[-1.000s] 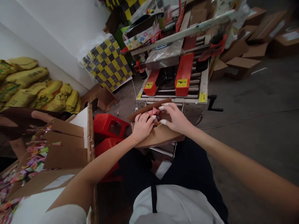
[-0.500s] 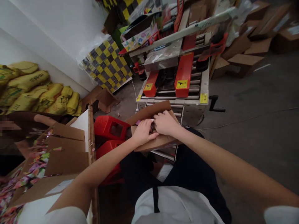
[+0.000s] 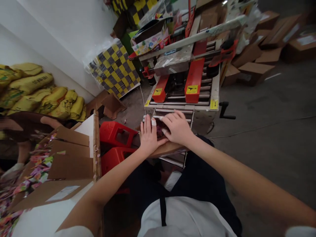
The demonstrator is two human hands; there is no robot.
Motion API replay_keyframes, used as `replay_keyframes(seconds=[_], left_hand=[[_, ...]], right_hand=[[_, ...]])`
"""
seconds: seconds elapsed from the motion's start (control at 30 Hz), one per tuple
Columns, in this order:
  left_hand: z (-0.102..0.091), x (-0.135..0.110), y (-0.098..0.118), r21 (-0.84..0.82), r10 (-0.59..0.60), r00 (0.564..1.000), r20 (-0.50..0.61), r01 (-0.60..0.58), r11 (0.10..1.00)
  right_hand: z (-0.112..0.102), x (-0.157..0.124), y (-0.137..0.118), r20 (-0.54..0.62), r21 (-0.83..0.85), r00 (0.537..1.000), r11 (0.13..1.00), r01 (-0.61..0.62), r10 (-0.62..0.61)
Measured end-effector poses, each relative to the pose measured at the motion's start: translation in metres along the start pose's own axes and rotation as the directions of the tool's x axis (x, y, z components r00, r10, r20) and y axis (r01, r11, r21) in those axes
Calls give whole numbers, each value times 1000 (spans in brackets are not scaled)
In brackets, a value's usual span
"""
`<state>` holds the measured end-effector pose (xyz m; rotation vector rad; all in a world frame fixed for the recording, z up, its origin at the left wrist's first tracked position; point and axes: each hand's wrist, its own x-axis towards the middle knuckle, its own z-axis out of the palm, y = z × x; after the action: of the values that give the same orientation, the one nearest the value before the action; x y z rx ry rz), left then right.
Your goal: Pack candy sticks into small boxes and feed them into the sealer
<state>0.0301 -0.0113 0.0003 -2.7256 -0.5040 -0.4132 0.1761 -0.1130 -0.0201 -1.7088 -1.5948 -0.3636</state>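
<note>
A small brown cardboard box [image 3: 161,150] rests on my lap in front of a carton-sealing machine [image 3: 187,89]. My left hand [image 3: 148,136] lies flat on top of the box, fingers stretched forward and together. My right hand [image 3: 177,127] presses down beside it, fingers extended over the box top. Between the two hands a dark gap shows pink and purple packets inside. Neither hand grips anything.
Two red plastic stools [image 3: 115,141] stand left of my knees. A large open carton [image 3: 71,158] of colourful wrapped sweets sits at the left, with another person's arm [image 3: 46,121] over it. Yellow sacks [image 3: 37,95] line the wall. Cardboard boxes [image 3: 256,65] lie on the concrete floor at right.
The raised back flap of the box has gone down. Both hands moved from pinching at the packets to lying flat on the box top.
</note>
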Motion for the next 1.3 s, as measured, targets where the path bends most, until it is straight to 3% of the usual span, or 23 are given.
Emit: replay_keyframes(seconds=[0.1, 0.2, 0.3, 0.4, 0.5, 0.57, 0.63, 0.77, 1.0, 1.3], left_hand=[[-11, 1, 8, 0, -30, 991, 128, 30, 1000], [-20, 9, 11, -44, -3, 966, 258, 15, 999], [-22, 20, 5, -63, -61, 933, 355, 89, 994], [-21, 27, -2, -66, -99, 867, 489, 150, 987], [-21, 26, -5, -110, 3, 795, 606, 80, 991], [-22, 21, -2, -151, 101, 779, 619, -7, 988], [-23, 14, 2, -156, 146, 800, 582, -67, 986], [-25, 12, 3, -128, 124, 862, 492, -69, 989], [-38, 26, 0, -113, 118, 839, 532, -68, 991], [-28, 21, -1, -136, 129, 920, 369, -84, 987]], right_hand=[[-5, -16, -2, 178, 12, 983, 999, 32, -33], [-9, -22, -1, 254, -22, 967, 999, 28, -21], [-10, -20, 0, 278, -11, 961, 1000, 20, -16], [-9, -18, 0, 292, -8, 956, 1000, 10, -7], [-6, -18, -1, 263, -31, 964, 999, -17, 24], [-2, -18, -2, 225, -61, 973, 997, -41, 54], [1, -18, -2, 213, -96, 973, 993, -66, 85], [3, -15, 2, 235, -102, 967, 992, -71, 93], [2, -17, 5, 278, -78, 959, 996, -37, 57], [11, -4, 42, 475, 5, 876, 996, 92, -83]])
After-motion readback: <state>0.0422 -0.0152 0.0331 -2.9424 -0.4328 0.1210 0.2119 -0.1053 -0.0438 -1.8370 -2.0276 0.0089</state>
